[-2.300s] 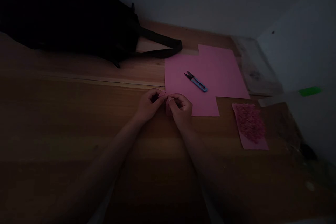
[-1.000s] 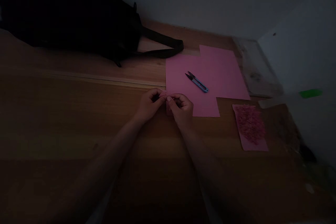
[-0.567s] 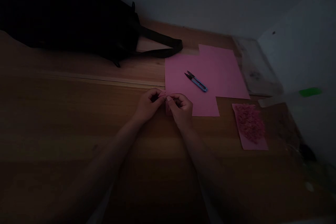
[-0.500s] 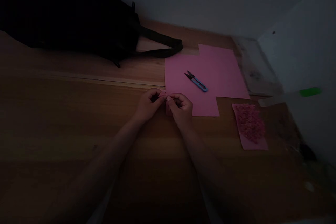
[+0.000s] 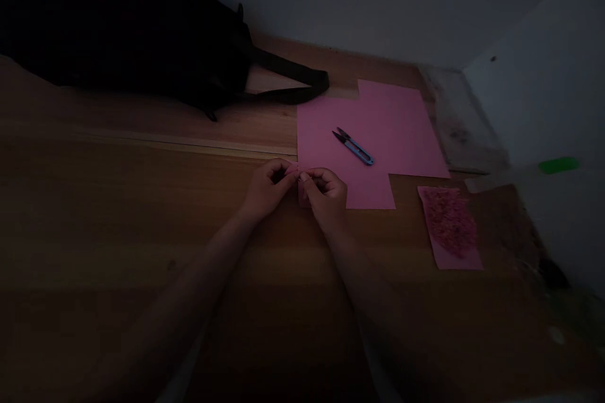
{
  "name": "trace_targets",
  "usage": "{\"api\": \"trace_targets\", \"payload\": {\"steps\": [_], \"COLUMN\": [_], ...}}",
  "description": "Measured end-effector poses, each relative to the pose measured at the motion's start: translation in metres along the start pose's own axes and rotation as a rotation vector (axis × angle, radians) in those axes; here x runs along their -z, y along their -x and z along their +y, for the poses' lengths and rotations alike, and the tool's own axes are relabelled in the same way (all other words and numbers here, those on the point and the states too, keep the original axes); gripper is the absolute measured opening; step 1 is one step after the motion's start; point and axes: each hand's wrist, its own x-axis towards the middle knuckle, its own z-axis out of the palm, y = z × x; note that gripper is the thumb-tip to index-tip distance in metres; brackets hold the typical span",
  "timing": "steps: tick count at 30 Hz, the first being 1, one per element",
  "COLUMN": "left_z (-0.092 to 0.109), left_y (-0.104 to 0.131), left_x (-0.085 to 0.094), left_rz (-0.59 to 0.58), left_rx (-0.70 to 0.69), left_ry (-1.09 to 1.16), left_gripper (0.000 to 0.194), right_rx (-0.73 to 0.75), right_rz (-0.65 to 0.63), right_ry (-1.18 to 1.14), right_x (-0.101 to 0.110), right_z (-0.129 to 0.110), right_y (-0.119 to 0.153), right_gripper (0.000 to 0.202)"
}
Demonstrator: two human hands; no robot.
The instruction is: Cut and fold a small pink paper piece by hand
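My left hand (image 5: 265, 189) is closed, thumb against fingers, with a small pink piece (image 5: 292, 168) showing between them. It looks like paper, but the dim light hides its exact kind. My right hand (image 5: 329, 200) is also closed in a pinch, its fingertips meeting those of the left; what it grips is too small and dark to make out. Both hands are at the lower left edge of the pink paper sheets (image 5: 401, 132). On the sheets, beyond my right hand, lie blue thread snips (image 5: 354, 147) with their dark blades pointing up and left.
A black bag (image 5: 127, 31) lies at the back left, its strap (image 5: 288, 99) reaching the sheets. To the right, a heap of pink shreds (image 5: 451, 223) rests on a small pink sheet (image 5: 457, 262). A clear plastic bag (image 5: 458, 119) lies by the wall, near a green object (image 5: 558, 165).
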Motion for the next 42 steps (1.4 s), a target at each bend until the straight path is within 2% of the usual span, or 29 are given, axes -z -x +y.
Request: {"api": "trace_targets", "payload": {"steps": [12, 25, 42], "left_z": [0.0030, 0.0006, -0.0008], "left_y": [0.0010, 0.0018, 0.0018], "left_x": [0.0005, -0.0017, -0.0012], "left_rz": [-0.008, 0.019, -0.010], "left_rx": [0.028, 0.038, 0.043], "left_ry": [-0.002, 0.091, 0.126], "left_gripper": [0.010, 0.011, 0.008], "right_rx": [-0.035, -0.045, -0.032], "right_rz": [-0.004, -0.009, 0.005], "right_ry": [-0.020, -0.001, 0.027], "right_x": [-0.0009, -0.0014, -0.0005], "right_z": [0.0000, 0.0028, 0.0029], "right_y": [0.0006, -0.0001, 0.0000], "right_gripper": [0.013, 0.015, 0.015]}}
